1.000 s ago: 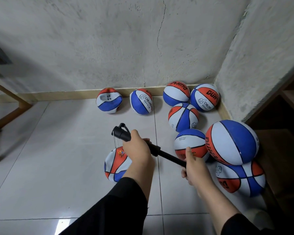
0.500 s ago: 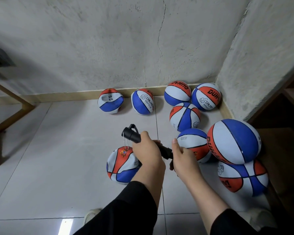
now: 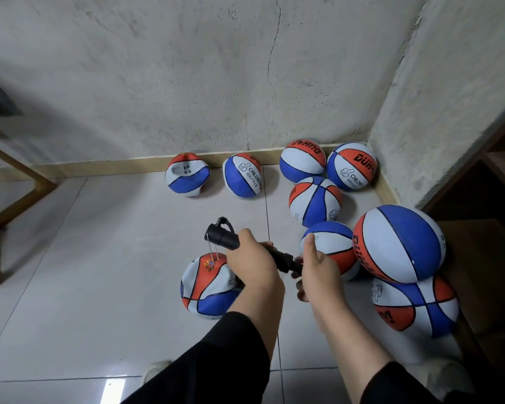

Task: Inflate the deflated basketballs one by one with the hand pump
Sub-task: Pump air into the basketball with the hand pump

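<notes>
My left hand (image 3: 252, 265) grips the barrel of the black hand pump (image 3: 225, 237), held above the floor. My right hand (image 3: 318, 272) holds the pump's handle end, pushed in close to the barrel, thumb raised. A thin hose runs from the pump's head down to a dented red, white and blue basketball (image 3: 206, 287) on the tiles beneath my left hand. Two sagging balls, one on the left (image 3: 187, 177) and one beside it (image 3: 242, 176), lie by the baseboard.
Several more balls crowd the right corner, with a large round one (image 3: 400, 243) stacked on another (image 3: 414, 307). Dark wooden shelving (image 3: 493, 185) stands at the right. A wooden frame (image 3: 15, 199) sits at the left. Shoes show at the bottom edge.
My right hand has pushed the handle in toward the barrel, so the extended rod is no longer visible. The pump and both hands shifted slightly right.
</notes>
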### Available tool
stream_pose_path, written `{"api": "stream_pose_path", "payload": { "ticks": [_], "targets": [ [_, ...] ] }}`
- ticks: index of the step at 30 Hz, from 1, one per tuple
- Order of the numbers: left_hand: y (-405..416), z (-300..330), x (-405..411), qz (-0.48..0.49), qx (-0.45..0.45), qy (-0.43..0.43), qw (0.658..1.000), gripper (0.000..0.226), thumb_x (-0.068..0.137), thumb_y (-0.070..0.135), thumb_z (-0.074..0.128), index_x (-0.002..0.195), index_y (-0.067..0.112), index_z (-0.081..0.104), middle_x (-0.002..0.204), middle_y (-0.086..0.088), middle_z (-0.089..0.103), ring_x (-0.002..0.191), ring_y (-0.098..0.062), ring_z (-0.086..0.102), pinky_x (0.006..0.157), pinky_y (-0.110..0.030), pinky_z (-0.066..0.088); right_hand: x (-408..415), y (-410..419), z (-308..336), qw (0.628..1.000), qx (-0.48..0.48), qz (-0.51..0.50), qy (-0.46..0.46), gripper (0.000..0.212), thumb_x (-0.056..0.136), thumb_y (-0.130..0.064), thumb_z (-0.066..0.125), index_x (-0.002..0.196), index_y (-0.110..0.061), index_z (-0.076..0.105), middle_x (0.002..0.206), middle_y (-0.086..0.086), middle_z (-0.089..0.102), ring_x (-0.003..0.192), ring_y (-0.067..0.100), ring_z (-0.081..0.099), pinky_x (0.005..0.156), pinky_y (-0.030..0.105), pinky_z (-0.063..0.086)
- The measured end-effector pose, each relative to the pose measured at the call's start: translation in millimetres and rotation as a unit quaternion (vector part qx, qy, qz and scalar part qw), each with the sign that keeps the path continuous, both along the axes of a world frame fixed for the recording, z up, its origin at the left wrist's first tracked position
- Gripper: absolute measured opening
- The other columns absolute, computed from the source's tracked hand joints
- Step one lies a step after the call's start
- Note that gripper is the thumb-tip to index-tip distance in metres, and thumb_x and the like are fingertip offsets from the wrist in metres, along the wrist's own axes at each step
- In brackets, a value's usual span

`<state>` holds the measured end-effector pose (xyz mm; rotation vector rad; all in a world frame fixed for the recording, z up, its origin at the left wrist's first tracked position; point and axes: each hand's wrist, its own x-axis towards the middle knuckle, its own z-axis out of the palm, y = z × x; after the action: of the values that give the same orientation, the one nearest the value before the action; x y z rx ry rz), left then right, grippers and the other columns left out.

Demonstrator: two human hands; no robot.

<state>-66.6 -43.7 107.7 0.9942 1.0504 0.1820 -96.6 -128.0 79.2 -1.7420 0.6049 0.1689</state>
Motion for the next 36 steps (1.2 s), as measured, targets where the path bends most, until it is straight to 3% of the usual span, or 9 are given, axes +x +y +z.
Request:
{"api": "stream_pose_path", "payload": {
  "ticks": [3,5,8,15,18,23,27,33,36],
  "targets": [
    [-8.0,-2.8,-5.4,-0.009,0.006,0.001,1.000,0.016,0.094,0.025,0.053,0.096,0.010,0.056,0.062,-0.010,0.066,0.060,-0.023,0.061,0.065,-0.035,0.054,0.8,7.7,-0.9,0.999,-0.038,0.001,-0.011,0.068,0.102,-0.064,0.031,0.070,-0.010,0.056,0.064,0.009,0.060,0.069,0.033,0.060,0.070,0.046,0.056],
    [-9.0,-4.5,-6.7,-0.016,0.005,0.004,1.000,0.015,0.095,0.026,0.053,0.099,0.011,0.056,0.064,-0.010,0.067,0.062,-0.023,0.061,0.067,-0.035,0.054,0.8,8.0,-3.2,1.000,-0.029,-0.009,0.003,0.068,0.102,-0.064,0.030,0.071,-0.011,0.059,0.068,0.011,0.063,0.071,0.033,0.062,0.072,0.047,0.057],
    [-6.0,-0.2,-1.6,-0.035,0.007,-0.005,0.999,0.013,0.096,0.026,0.055,0.097,0.012,0.056,0.065,-0.010,0.065,0.064,-0.024,0.060,0.067,-0.036,0.053,-0.7,5.0,-5.6,1.000,-0.002,-0.028,0.007,0.071,0.102,-0.064,0.032,0.075,-0.007,0.065,0.070,0.016,0.069,0.066,0.031,0.063,0.064,0.043,0.052],
    [34.5,-8.4,13.7,-0.015,0.016,-0.006,1.000,0.025,0.097,0.027,0.053,0.107,0.006,0.058,0.066,-0.011,0.068,0.064,-0.028,0.062,0.066,-0.039,0.055,-6.2,-22.0,-20.1,0.998,0.001,-0.057,0.036,0.067,0.102,-0.064,0.036,0.084,-0.008,0.067,0.048,0.004,0.062,0.047,0.021,0.052,0.053,0.032,0.039],
    [31.2,-10.7,9.5,-0.009,0.010,-0.004,1.000,0.027,0.096,0.026,0.052,0.109,0.003,0.058,0.066,-0.012,0.068,0.063,-0.030,0.061,0.061,-0.037,0.053,-8.8,-16.5,-21.3,0.999,-0.013,-0.028,0.028,0.067,0.102,-0.062,0.035,0.076,-0.006,0.061,0.049,0.006,0.063,0.050,0.023,0.052,0.061,0.036,0.042],
    [6.7,-2.7,0.4,0.004,-0.017,-0.001,1.000,0.011,0.093,0.024,0.053,0.093,0.013,0.053,0.062,-0.010,0.065,0.063,-0.028,0.059,0.069,-0.043,0.055,0.6,0.2,-7.4,0.998,-0.058,0.014,-0.011,0.070,0.103,-0.063,0.030,0.075,-0.007,0.063,0.066,0.013,0.069,0.063,0.032,0.062,0.064,0.044,0.052],
    [-0.6,0.3,-3.0,-0.001,-0.019,0.007,1.000,0.011,0.094,0.024,0.054,0.090,0.014,0.053,0.062,-0.009,0.065,0.060,-0.024,0.058,0.064,-0.036,0.051,7.5,10.1,1.6,0.993,-0.107,0.040,-0.024,0.074,0.104,-0.061,0.026,0.071,-0.005,0.061,0.070,0.014,0.066,0.075,0.036,0.065,0.070,0.044,0.054],
    [10.0,-1.6,5.9,-0.038,0.006,-0.012,0.999,0.022,0.094,0.026,0.055,0.103,0.006,0.058,0.063,-0.010,0.067,0.065,-0.028,0.060,0.070,-0.041,0.054,-0.5,1.7,-7.7,1.000,-0.012,-0.011,0.006,0.070,0.103,-0.062,0.035,0.075,-0.005,0.063,0.061,0.013,0.065,0.056,0.029,0.057,0.057,0.036,0.045],
    [28.2,-3.6,15.4,-0.023,0.015,-0.005,1.000,0.024,0.098,0.027,0.054,0.108,0.005,0.058,0.068,-0.011,0.069,0.065,-0.027,0.062,0.061,-0.033,0.053,-2.3,-20.2,-8.9,0.997,0.014,-0.058,0.043,0.069,0.102,-0.064,0.037,0.086,-0.002,0.063,0.053,0.012,0.060,0.043,0.023,0.047,0.045,0.027,0.037]
  ]
}}
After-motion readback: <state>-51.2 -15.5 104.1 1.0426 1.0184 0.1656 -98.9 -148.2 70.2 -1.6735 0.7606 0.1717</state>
